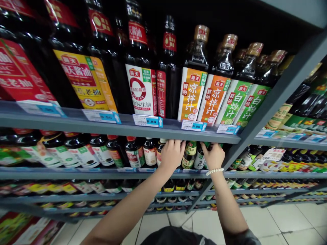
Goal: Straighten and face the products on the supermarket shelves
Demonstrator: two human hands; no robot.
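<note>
Both hands reach into the second shelf, just under the lip of the upper shelf. My left hand (171, 154) is bent with its fingers curled upward among the bottle tops; its fingertips and whatever they grip are hidden. Beside it on the right stands a sauce bottle with a yellow-green label (189, 157). My right hand (215, 156), with a beaded bracelet (215, 171) at the wrist, is curled too. Its thumb lies close to the neck of a soy sauce bottle with a pale label (199, 160). The palm covers what is behind it.
Above, the upper shelf edge (122, 127) carries price tags and large soy sauce bottles (140, 85). Boxed-label dressing bottles (191, 92) stand to their right. A slanting grey post (286, 78) divides the racks. Lower shelves hold more bottles over a tiled floor (265, 221).
</note>
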